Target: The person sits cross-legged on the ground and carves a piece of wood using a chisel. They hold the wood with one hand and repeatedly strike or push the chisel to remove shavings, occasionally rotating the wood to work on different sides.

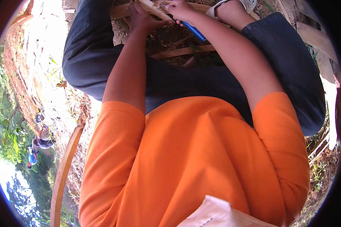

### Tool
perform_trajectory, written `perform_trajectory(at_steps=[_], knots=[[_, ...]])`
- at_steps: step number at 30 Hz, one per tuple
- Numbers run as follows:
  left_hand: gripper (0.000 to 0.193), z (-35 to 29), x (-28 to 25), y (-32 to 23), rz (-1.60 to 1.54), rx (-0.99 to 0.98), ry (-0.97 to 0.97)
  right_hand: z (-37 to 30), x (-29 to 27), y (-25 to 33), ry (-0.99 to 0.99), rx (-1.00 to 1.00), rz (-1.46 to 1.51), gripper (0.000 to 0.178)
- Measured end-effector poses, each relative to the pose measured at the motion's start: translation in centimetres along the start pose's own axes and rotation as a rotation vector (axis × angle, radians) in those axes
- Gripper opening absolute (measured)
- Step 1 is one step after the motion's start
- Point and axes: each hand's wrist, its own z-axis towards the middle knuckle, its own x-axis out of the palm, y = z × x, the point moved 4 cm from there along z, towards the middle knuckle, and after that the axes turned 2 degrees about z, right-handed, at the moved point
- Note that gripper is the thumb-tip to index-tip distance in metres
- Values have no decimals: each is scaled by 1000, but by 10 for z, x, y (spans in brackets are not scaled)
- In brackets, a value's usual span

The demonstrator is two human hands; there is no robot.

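Note:
At the top edge, between my bent legs, my left hand [142, 18] grips a pale strip of wood [155, 9], its thumb stretched out toward my other hand. Just to the right, my right hand [182, 11] is closed around a tool with a blue handle [194, 31]. The handle sticks out below the fist, slanting down to the right. The tool's working end lies against or close beside the strip; its shape is too small to make out. The upper end of the strip runs out of the picture.
More wood strips [183, 51] lie on the ground between my legs. A long curved wooden piece [64, 178] stands at the left, and boards [316, 39] lie at the right. Beside my right hand is a foot in a pale shoe [250, 4]. Two people [43, 136] are far off left.

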Motion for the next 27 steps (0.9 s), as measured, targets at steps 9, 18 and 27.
perform_trajectory(at_steps=[9, 18, 27], knots=[[161, 4, 10, 2, -34, 111, -69, -9, -46, -17, 344, 111, -404, 18], [161, 7, 8, 0, -62, 64, -57, -55, -57, -12, 288, 4, -411, 42], [161, 4, 9, 2, -112, 125, -129, -94, -62, 20, 280, 3, -464, 52]])
